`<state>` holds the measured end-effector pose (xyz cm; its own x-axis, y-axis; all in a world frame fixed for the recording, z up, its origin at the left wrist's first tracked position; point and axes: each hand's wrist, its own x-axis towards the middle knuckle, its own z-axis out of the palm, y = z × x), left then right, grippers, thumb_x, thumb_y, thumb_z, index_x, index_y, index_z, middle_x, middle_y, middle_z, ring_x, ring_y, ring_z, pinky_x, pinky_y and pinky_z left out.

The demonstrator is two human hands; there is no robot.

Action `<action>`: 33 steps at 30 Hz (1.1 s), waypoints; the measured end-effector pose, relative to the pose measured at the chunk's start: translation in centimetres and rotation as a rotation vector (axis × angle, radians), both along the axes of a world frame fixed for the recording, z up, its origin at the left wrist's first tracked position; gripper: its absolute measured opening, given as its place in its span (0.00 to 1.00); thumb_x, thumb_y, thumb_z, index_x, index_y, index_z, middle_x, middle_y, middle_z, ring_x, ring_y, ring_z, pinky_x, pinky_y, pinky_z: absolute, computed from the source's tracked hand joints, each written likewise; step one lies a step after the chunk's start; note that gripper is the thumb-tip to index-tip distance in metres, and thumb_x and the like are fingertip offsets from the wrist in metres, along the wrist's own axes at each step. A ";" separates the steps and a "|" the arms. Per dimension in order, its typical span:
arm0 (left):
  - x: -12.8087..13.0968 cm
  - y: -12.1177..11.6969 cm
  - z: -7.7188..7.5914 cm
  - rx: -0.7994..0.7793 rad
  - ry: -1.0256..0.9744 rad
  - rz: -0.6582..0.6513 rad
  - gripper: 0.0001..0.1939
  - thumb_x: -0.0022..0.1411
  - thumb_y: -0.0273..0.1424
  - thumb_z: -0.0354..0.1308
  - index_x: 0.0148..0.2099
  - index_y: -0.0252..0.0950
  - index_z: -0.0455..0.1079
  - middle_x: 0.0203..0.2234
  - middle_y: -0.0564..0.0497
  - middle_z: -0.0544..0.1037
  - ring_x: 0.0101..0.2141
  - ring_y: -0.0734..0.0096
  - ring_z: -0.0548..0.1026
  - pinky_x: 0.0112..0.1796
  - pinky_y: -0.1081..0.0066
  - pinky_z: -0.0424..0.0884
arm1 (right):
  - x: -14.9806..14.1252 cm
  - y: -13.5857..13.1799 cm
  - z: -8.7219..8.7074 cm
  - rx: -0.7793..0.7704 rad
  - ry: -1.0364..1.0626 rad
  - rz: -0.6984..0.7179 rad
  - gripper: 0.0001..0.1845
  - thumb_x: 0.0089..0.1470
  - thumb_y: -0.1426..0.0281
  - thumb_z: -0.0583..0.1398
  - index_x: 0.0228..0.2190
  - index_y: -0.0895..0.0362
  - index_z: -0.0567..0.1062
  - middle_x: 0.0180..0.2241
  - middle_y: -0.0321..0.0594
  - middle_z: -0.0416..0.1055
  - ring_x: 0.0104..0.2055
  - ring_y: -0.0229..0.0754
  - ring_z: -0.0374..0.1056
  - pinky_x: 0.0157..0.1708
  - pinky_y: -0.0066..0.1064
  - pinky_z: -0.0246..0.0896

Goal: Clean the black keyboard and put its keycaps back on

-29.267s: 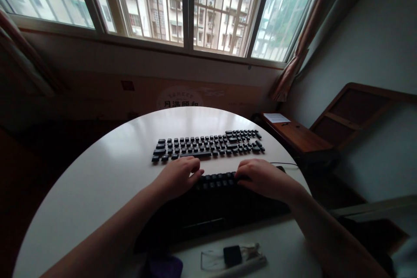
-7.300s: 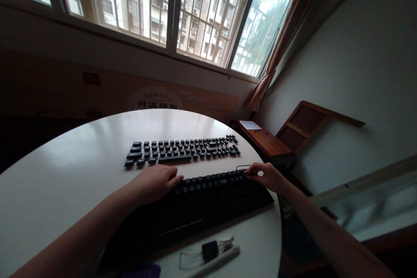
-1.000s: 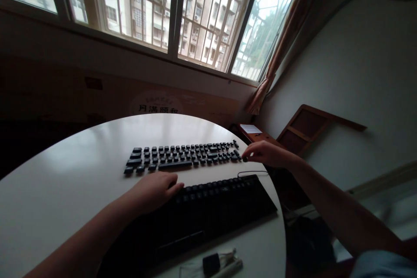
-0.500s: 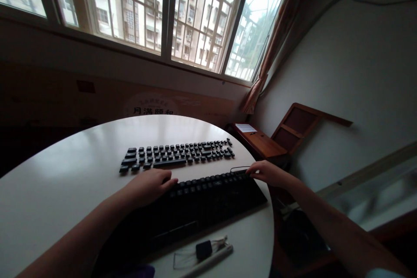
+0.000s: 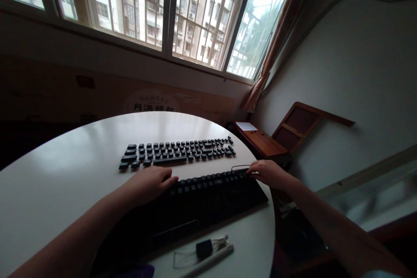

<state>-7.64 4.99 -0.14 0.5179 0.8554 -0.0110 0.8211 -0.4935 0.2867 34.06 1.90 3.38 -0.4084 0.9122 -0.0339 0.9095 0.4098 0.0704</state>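
Note:
A black keyboard (image 5: 211,202) lies at a slant near the table's front right, with rows of keycaps along its far side and a dark, plain-looking near part. My left hand (image 5: 156,182) is closed at its far left edge, thumb over the end of the key rows. At the far right corner, my right hand (image 5: 265,173) has its fingers bent together on the keyboard; the fingertips are partly hidden. A thin cable (image 5: 239,167) loops beside them. Just beyond the keyboard, loose black keycaps (image 5: 169,160) are laid out in rows like a key layout.
The round white table (image 5: 81,156) has its edge close to the right hand. Nearer me lie a wire keycap puller with a black part (image 5: 204,249) and a pale stick-like tool (image 5: 215,258). A purple thing (image 5: 143,271) shows at the bottom. A wooden chair (image 5: 273,141) stands beyond.
The view has shifted very slightly. Both hands stay at the same places on the keyboard, and the loose keycaps lie as before.

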 end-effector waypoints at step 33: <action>-0.1 -0.6 0.3 -0.015 -0.019 0.033 0.20 0.66 0.45 0.45 0.33 0.39 0.72 0.33 0.44 0.79 0.34 0.57 0.76 0.33 0.65 0.62 | 0.7 21.0 0.2 -0.049 0.258 -0.431 0.13 0.61 0.65 0.60 0.44 0.59 0.76 0.43 0.43 0.75 0.41 0.43 0.72 0.41 0.35 0.70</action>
<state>-7.70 4.37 0.20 0.4894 0.8719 -0.0144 0.8313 -0.4615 0.3098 34.75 22.87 3.62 0.0039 0.9996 -0.0281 0.9821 -0.0092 -0.1884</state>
